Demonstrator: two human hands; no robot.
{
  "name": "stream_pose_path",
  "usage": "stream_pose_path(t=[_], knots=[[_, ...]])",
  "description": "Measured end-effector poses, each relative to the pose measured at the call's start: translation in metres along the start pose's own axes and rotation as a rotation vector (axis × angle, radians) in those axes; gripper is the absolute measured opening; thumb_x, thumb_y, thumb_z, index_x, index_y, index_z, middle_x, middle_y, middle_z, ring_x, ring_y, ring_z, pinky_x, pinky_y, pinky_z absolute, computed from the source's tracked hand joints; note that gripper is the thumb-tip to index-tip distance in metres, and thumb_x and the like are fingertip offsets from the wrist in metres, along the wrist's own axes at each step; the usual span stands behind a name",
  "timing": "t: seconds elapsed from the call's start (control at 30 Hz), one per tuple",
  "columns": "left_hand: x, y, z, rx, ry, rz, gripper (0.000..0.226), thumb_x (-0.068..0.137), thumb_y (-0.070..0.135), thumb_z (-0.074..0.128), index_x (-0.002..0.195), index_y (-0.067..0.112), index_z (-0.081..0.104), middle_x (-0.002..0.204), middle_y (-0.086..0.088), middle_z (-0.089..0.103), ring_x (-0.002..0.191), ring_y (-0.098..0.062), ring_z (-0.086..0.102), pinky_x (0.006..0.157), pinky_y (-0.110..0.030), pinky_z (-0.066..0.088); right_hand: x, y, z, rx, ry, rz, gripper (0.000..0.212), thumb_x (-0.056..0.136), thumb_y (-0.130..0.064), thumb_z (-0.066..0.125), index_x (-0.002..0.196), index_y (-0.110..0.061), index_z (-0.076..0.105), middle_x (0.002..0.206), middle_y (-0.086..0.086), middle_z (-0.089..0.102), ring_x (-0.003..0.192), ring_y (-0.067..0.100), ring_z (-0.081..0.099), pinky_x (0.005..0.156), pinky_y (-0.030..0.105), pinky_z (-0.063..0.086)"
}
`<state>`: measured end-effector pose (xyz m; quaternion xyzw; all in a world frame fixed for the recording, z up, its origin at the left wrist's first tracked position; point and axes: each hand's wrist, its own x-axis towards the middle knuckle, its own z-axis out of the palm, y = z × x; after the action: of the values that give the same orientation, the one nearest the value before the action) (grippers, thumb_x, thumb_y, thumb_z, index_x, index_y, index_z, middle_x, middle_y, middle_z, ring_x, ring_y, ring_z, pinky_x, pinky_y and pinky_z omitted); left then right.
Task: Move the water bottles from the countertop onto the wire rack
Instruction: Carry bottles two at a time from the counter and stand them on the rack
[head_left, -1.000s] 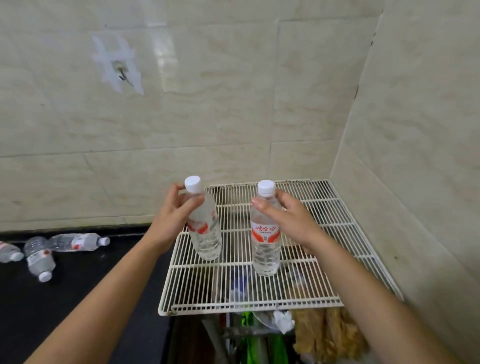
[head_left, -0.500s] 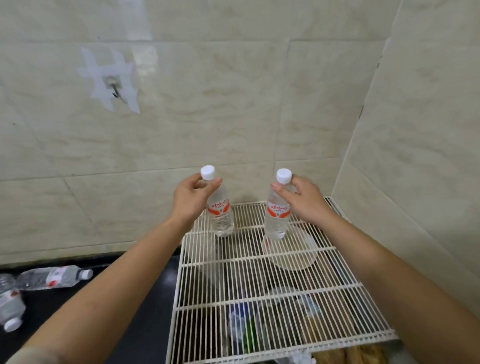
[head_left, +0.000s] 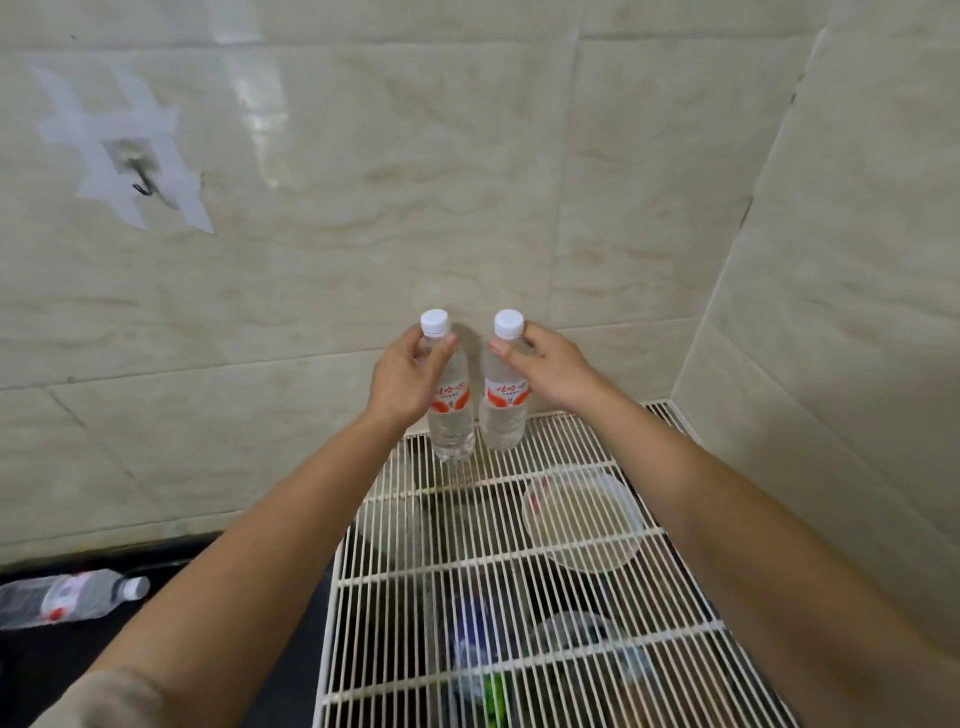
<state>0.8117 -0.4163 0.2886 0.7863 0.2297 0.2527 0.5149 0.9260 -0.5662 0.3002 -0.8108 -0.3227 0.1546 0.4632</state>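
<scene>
Two clear water bottles with white caps and red-and-white labels stand side by side at the far edge of the white wire rack, close to the tiled back wall. My left hand grips the neck and shoulder of the left bottle. My right hand grips the neck of the right bottle. Both bottles are upright, with their bases at the rack's back wires. Another bottle lies on its side on the black countertop at the lower left.
Tiled walls close in the rack at the back and on the right. A metal hook is taped to the back wall at upper left. Under the rack wires show a round clear lid and several packages.
Both hands carried their bottles from the middle of the rack to its far edge and brought them closer together. The camera moved forward and now looks more steeply down.
</scene>
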Motion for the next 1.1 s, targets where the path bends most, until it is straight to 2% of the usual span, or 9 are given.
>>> stream_pose_path(t=[0.17, 0.3, 0.47, 0.57, 0.7, 0.77, 0.87, 1.0, 1.1], knots=[[0.0, -0.004, 0.007, 0.082, 0.021, 0.057, 0.038, 0.097, 0.046, 0.058, 0.128, 0.024, 0.061, 0.102, 0.008, 0.067, 0.093, -0.011, 0.066, 0.085, -0.032, 0.055, 0.009, 0.007, 0.019, -0.15, 0.113, -0.052, 0.055, 0.095, -0.069, 0.045, 0.139, -0.037, 0.054, 0.137, -0.006, 0.064, 0.126, 0.021, 0.059, 0.102, 0.043, 0.049], [0.002, -0.01, 0.006, 0.076, 0.032, 0.058, 0.035, 0.097, 0.046, 0.058, 0.127, 0.029, 0.061, 0.103, 0.01, 0.069, 0.1, -0.011, 0.066, 0.092, -0.034, 0.055, 0.014, 0.007, 0.021, -0.23, 0.125, -0.034, 0.056, 0.095, -0.072, 0.041, 0.139, -0.039, 0.052, 0.13, -0.002, 0.068, 0.12, 0.025, 0.062, 0.093, 0.038, 0.048], [0.005, -0.013, 0.006, 0.087, 0.027, 0.065, 0.033, 0.097, 0.048, 0.057, 0.127, 0.034, 0.061, 0.107, 0.01, 0.069, 0.102, -0.011, 0.066, 0.091, -0.034, 0.055, 0.017, 0.009, 0.019, -0.272, 0.11, -0.025, 0.065, 0.091, -0.079, 0.038, 0.141, -0.039, 0.052, 0.129, -0.001, 0.069, 0.118, 0.026, 0.064, 0.093, 0.039, 0.053], [0.001, -0.015, 0.007, 0.109, 0.033, 0.094, 0.034, 0.098, 0.047, 0.056, 0.128, 0.032, 0.06, 0.109, 0.01, 0.069, 0.103, -0.012, 0.066, 0.09, -0.032, 0.053, 0.006, 0.016, 0.026, -0.284, 0.1, -0.005, 0.082, 0.087, -0.084, 0.031, 0.152, -0.034, 0.038, 0.146, 0.003, 0.058, 0.132, 0.03, 0.055, 0.106, 0.049, 0.049], [-0.001, -0.011, 0.005, 0.109, 0.013, 0.083, 0.037, 0.098, 0.048, 0.055, 0.131, 0.031, 0.058, 0.113, 0.011, 0.068, 0.107, -0.013, 0.065, 0.091, -0.032, 0.052, 0.004, 0.01, 0.028, -0.283, 0.07, 0.045, 0.086, 0.089, -0.082, 0.03, 0.159, -0.033, 0.022, 0.157, 0.006, 0.045, 0.141, 0.033, 0.045, 0.112, 0.053, 0.042], [-0.002, -0.008, 0.001, 0.108, -0.036, 0.047, 0.042, 0.098, 0.052, 0.053, 0.132, 0.03, 0.056, 0.121, 0.007, 0.068, 0.113, -0.017, 0.065, 0.095, -0.038, 0.053, 0.002, 0.006, 0.025, -0.247, 0.041, 0.071, 0.087, 0.089, -0.082, 0.033, 0.16, -0.034, 0.016, 0.163, 0.004, 0.035, 0.147, 0.033, 0.036, 0.114, 0.057, 0.037], [-0.005, -0.007, -0.01, 0.235, -0.062, 0.043, 0.065, 0.094, 0.071, 0.041, 0.143, 0.029, 0.048, 0.136, -0.002, 0.062, 0.126, -0.024, 0.057, 0.104, -0.051, 0.049, -0.009, 0.009, 0.016, -0.26, -0.003, 0.053, 0.087, 0.09, -0.079, 0.034, 0.161, -0.036, 0.009, 0.167, -0.002, 0.021, 0.152, 0.031, 0.025, 0.117, 0.061, 0.031], [-0.028, -0.005, -0.03, 0.513, 0.073, 0.077, 0.07, 0.099, 0.065, 0.033, 0.156, 0.024, 0.031, 0.157, -0.009, 0.038, 0.146, -0.028, 0.032, 0.117, -0.049, 0.032, -0.038, 0.019, -0.007, -0.51, 0.025, -0.049, 0.075, 0.101, -0.062, 0.034, 0.162, -0.028, 0.007, 0.169, 0.004, 0.014, 0.155, 0.027, 0.017, 0.121, 0.052, 0.022], [-0.06, -0.01, -0.038, 0.704, 0.129, 0.079, 0.068, 0.1, 0.063, 0.029, 0.156, 0.026, 0.03, 0.162, -0.011, 0.03, 0.15, -0.028, 0.024, 0.12, -0.048, 0.025, -0.064, 0.035, -0.019, -0.674, 0.069, -0.11, 0.08, 0.097, -0.068, 0.021, 0.163, -0.025, 0.005, 0.17, 0.009, 0.002, 0.156, 0.027, 0.01, 0.125, 0.047, 0.014]])
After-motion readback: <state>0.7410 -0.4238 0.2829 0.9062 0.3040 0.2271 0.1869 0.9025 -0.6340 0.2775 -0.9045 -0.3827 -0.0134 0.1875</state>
